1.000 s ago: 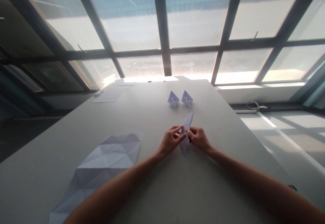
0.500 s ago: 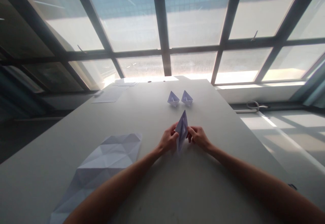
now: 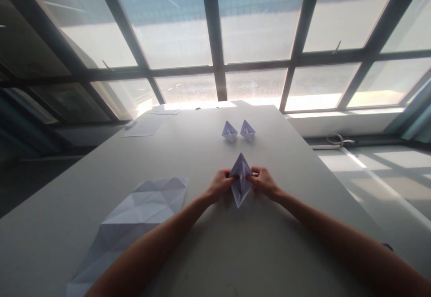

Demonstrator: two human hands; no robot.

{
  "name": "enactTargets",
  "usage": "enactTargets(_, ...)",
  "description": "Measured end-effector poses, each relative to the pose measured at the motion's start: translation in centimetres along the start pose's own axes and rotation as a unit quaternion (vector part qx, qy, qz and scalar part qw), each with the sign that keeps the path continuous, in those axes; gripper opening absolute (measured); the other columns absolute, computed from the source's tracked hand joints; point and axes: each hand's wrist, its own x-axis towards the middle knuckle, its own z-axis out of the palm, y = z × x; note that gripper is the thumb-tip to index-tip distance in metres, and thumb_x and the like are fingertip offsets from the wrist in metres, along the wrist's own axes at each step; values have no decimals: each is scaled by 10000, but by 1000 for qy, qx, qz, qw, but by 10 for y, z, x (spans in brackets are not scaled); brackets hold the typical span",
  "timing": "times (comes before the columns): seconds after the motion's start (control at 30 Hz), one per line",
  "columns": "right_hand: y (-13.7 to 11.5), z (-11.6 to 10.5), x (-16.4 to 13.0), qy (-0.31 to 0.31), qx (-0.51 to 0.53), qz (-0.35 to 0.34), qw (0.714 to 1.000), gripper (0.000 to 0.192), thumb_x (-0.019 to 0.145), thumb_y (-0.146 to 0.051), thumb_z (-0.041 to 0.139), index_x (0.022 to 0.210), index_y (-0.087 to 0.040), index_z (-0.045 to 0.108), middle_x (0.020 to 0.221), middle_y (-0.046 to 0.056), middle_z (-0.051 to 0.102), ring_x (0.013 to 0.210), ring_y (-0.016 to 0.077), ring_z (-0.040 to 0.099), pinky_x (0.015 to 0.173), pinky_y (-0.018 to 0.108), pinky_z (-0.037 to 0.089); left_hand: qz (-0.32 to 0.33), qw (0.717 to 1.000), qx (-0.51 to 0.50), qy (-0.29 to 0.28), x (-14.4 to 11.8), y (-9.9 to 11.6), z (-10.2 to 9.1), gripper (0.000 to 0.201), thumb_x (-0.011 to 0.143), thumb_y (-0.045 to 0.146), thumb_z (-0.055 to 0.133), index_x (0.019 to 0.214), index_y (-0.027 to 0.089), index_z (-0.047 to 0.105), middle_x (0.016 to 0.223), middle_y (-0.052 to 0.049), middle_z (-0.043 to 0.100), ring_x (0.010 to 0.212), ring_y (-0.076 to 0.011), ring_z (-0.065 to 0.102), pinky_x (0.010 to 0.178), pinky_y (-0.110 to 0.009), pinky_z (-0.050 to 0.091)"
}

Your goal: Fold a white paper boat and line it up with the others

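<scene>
A folded white paper piece [image 3: 241, 180], diamond shaped with points toward and away from me, is spread between both hands just above the grey table [image 3: 215, 247]. My left hand [image 3: 219, 184] pinches its left side and my right hand [image 3: 264, 182] pinches its right side. Two finished small paper boats [image 3: 230, 130] [image 3: 248, 130] stand side by side farther back on the table.
A large creased white sheet [image 3: 134, 218] lies flat at the near left. More flat sheets [image 3: 145, 125] lie at the far left corner by the window. The table's right edge drops to a sunlit floor; a cable [image 3: 336, 140] lies on the sill.
The paper piece was narrow and tilted between my fingers; both hands have pulled its sides apart, so it now spreads into a wider diamond. My hands have moved slightly apart.
</scene>
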Motion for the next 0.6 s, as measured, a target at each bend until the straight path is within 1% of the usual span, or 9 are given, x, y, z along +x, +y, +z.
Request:
enactTargets(0.07, 1, -2, 0, 9, 19, 5, 1000, 101, 663, -248, 588, 648, -188, 508, 562, -39, 543, 499, 114, 492, 451, 208, 346, -14, 1000, 6, 13, 0, 0, 0, 255, 735, 334, 681, 787, 87, 712, 705, -48, 662, 618, -150, 565, 553, -220, 380)
enactTargets(0.13, 4, -4, 1, 19, 34, -7, 999, 127, 652, -233, 588, 620, -191, 472, 553, -52, 507, 511, 102, 465, 469, 204, 324, -24, 999, 13, 25, -1, 0, 0, 256, 733, 339, 684, 749, 85, 707, 686, -49, 654, 599, -144, 554, 539, -218, 363)
enactTargets(0.2, 6, -6, 3, 23, 47, -21, 998, 147, 645, -229, 598, 615, -190, 460, 557, -60, 483, 521, 93, 436, 487, 205, 303, -28, 999, 4, 23, -1, 2, 1, 256, 729, 342, 688, 747, 87, 706, 685, -48, 652, 597, -143, 551, 545, -219, 361)
enactTargets(0.3, 7, -7, 3, 10, 87, -32, 996, 159, 630, -226, 617, 650, -190, 464, 591, -59, 495, 552, 97, 440, 514, 208, 303, -14, 999, -49, -18, -2, 5, 2, 256, 721, 322, 699, 850, 102, 706, 754, -45, 669, 657, -152, 572, 591, -220, 383)
enactTargets(0.37, 5, -8, 3, -15, 124, -26, 992, 156, 620, -215, 610, 706, -194, 482, 634, -50, 536, 577, 110, 473, 529, 212, 322, -1, 994, -95, -54, -2, 7, 4, 316, 721, 310, 704, 969, 116, 692, 841, -52, 683, 724, -163, 589, 637, -223, 401)
enactTargets(0.43, 3, -9, 2, -37, 153, -14, 987, 182, 611, -206, 590, 769, -198, 502, 671, -39, 572, 597, 125, 503, 545, 218, 348, 2, 988, -133, -78, -2, 7, 5, 380, 724, 305, 704, 1054, 119, 669, 908, -65, 686, 763, -172, 597, 671, -231, 412)
enactTargets(0.5, 2, -9, 2, -44, 168, -3, 985, 219, 605, -199, 570, 817, -200, 515, 681, -35, 586, 607, 133, 520, 559, 224, 370, -2, 984, -155, -84, -2, 7, 6, 404, 721, 292, 700, 1081, 112, 657, 929, -75, 685, 766, -174, 600, 682, -237, 417)
enactTargets(0.6, 0, -9, 2, -36, 171, 7, 985, 257, 605, -197, 551, 860, -199, 519, 678, -34, 587, 605, 135, 532, 563, 224, 389, -7, 986, -152, -66, -1, 5, 7, 382, 716, 258, 683, 1063, 102, 660, 900, -74, 686, 744, -171, 600, 671, -239, 421)
